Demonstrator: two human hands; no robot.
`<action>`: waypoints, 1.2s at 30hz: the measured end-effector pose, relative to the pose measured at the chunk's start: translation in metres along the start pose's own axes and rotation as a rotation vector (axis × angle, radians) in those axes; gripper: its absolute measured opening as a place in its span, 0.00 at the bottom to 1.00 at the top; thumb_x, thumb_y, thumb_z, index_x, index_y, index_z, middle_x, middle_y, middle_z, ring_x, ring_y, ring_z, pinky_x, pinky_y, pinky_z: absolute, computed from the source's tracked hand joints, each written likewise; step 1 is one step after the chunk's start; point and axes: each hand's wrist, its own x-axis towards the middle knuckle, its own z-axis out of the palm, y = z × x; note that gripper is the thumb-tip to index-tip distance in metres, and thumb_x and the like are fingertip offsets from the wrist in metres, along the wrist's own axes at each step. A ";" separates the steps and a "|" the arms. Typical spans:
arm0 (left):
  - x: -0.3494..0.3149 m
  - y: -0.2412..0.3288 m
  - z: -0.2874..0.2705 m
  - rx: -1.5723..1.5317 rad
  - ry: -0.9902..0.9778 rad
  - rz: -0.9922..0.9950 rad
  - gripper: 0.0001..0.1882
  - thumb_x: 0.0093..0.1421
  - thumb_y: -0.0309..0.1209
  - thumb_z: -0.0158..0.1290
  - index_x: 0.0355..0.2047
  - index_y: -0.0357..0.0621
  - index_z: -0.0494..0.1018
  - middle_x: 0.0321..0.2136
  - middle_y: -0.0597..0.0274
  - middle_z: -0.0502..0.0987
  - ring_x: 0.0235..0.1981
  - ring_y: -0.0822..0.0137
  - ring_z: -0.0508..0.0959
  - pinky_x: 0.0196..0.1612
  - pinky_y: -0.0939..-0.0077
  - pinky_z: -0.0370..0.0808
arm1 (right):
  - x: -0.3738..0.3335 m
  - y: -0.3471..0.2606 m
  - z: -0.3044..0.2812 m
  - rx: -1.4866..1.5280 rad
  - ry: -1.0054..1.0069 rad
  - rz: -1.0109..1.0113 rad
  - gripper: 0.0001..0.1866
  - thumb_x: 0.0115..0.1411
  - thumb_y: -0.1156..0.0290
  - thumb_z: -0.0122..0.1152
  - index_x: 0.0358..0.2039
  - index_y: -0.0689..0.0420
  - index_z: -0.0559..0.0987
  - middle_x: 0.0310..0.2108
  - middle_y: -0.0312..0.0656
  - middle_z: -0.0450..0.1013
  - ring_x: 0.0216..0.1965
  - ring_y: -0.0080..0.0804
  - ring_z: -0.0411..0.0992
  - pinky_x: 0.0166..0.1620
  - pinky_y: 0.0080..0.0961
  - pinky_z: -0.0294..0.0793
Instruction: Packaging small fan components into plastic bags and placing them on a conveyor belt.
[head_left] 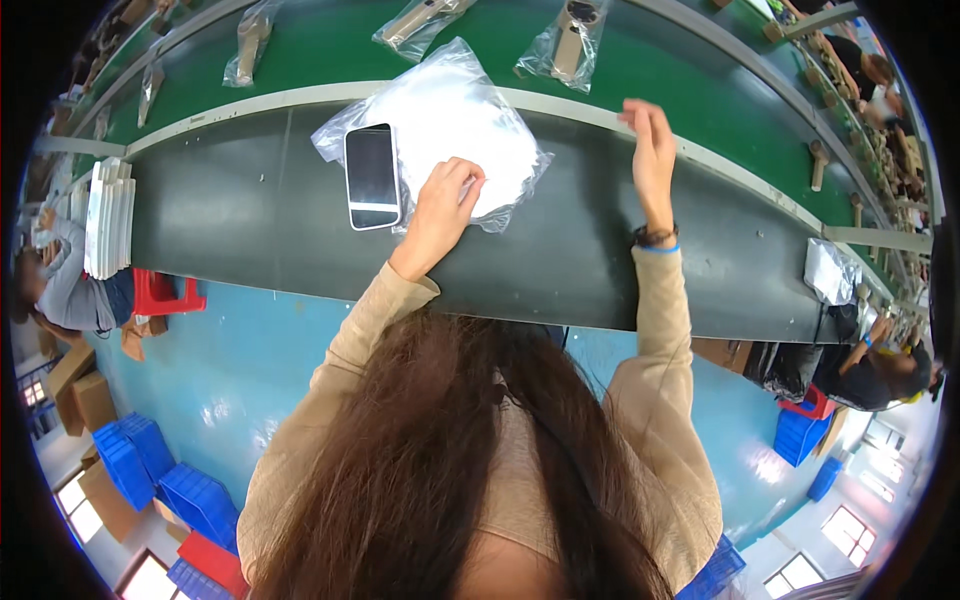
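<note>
So, bag stack (465,110) sits cornerwise, tip pointing away; phone (371,165), long axis near-to-far. Left hand (440,208) half-curled over stack, grip unclear; right hand (653,160) mostly uncurled, empty.

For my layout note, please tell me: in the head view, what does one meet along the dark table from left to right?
White stack, phone, left grip, right grip, wrapped white packet.

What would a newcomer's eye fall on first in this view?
Probably the bright, white-looking pile of clear plastic bags on the dark grey worktop, with the person's left hand at its near side. Next, the white-rimmed, dark-screened phone at the pile's left edge. Beyond the worktop, tan, handled items in clear plastic stand out on the long green belt.
</note>
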 end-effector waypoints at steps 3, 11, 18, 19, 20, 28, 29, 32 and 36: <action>-0.003 -0.005 0.005 -0.044 -0.009 -0.056 0.05 0.59 0.23 0.52 0.36 0.37 0.71 0.33 0.54 0.76 0.36 0.58 0.77 0.41 0.70 0.73 | -0.044 0.004 -0.004 0.084 -0.006 0.079 0.16 0.70 0.62 0.46 0.40 0.63 0.77 0.38 0.39 0.75 0.38 0.25 0.73 0.45 0.23 0.70; -0.002 0.007 -0.001 0.029 -0.024 -0.047 0.13 0.52 0.26 0.61 0.38 0.41 0.73 0.29 0.59 0.75 0.35 0.60 0.76 0.39 0.70 0.73 | -0.087 0.021 -0.002 0.134 0.037 0.212 0.14 0.68 0.66 0.48 0.37 0.64 0.76 0.37 0.39 0.75 0.35 0.25 0.73 0.43 0.21 0.71; -0.003 0.005 -0.004 -0.029 -0.078 -0.007 0.14 0.55 0.28 0.59 0.42 0.39 0.76 0.32 0.57 0.76 0.37 0.59 0.77 0.42 0.71 0.72 | -0.083 0.024 -0.005 0.121 0.037 0.240 0.12 0.68 0.67 0.49 0.36 0.63 0.76 0.36 0.39 0.76 0.34 0.23 0.73 0.41 0.20 0.71; -0.003 0.002 -0.004 -0.058 -0.082 -0.045 0.12 0.56 0.28 0.58 0.40 0.38 0.76 0.33 0.57 0.76 0.37 0.59 0.77 0.42 0.71 0.72 | -0.084 0.025 -0.005 0.113 0.031 0.243 0.12 0.68 0.67 0.49 0.36 0.63 0.77 0.35 0.38 0.76 0.34 0.23 0.73 0.41 0.19 0.71; -0.003 0.000 -0.005 -0.088 -0.087 -0.083 0.11 0.57 0.29 0.57 0.39 0.37 0.77 0.35 0.57 0.77 0.37 0.59 0.77 0.42 0.71 0.72 | -0.084 0.025 -0.006 0.113 0.030 0.243 0.12 0.68 0.67 0.49 0.36 0.63 0.77 0.35 0.38 0.76 0.34 0.23 0.73 0.41 0.19 0.71; -0.001 0.008 -0.002 -0.143 -0.038 -0.157 0.09 0.54 0.24 0.59 0.36 0.38 0.75 0.34 0.59 0.78 0.31 0.63 0.79 0.35 0.73 0.76 | -0.086 0.026 -0.005 0.135 0.016 0.264 0.12 0.67 0.67 0.51 0.36 0.63 0.77 0.34 0.38 0.76 0.34 0.23 0.73 0.41 0.19 0.72; 0.000 0.010 -0.001 -0.177 -0.018 -0.210 0.09 0.54 0.23 0.60 0.36 0.37 0.75 0.33 0.60 0.79 0.30 0.67 0.80 0.35 0.76 0.77 | -0.086 0.025 -0.004 0.134 0.018 0.261 0.12 0.67 0.67 0.51 0.36 0.63 0.77 0.34 0.38 0.76 0.34 0.23 0.73 0.41 0.19 0.72; -0.001 0.010 -0.002 -0.108 -0.007 -0.132 0.10 0.52 0.22 0.60 0.35 0.37 0.73 0.33 0.61 0.79 0.31 0.67 0.80 0.35 0.77 0.77 | -0.085 0.024 -0.003 0.162 0.013 0.258 0.12 0.67 0.68 0.51 0.35 0.64 0.77 0.33 0.39 0.76 0.33 0.23 0.73 0.41 0.19 0.72; -0.001 0.005 -0.004 0.034 -0.055 -0.028 0.11 0.51 0.23 0.62 0.35 0.38 0.74 0.34 0.61 0.79 0.31 0.67 0.80 0.34 0.77 0.77 | -0.083 0.025 -0.003 0.157 0.005 0.266 0.12 0.67 0.68 0.51 0.35 0.64 0.76 0.33 0.39 0.75 0.33 0.23 0.73 0.41 0.19 0.72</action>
